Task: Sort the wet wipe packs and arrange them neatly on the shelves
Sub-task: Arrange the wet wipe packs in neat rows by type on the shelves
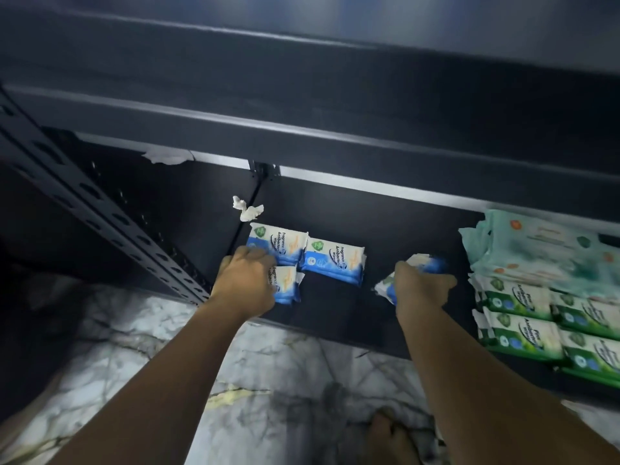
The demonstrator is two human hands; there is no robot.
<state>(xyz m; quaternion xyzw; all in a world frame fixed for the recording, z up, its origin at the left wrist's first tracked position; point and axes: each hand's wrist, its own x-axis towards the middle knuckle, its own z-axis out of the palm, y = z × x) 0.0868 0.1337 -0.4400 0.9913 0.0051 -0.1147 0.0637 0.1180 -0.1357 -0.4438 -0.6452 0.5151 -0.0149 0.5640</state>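
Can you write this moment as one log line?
left hand: grips blue pack on shelf | right hand: holds second blue pack | green packs: stacked at right

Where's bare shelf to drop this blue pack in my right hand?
Bare shelf lies between the left hand and right hand, in front of the blue packs, and behind the right hand. Crowded at the green packs.
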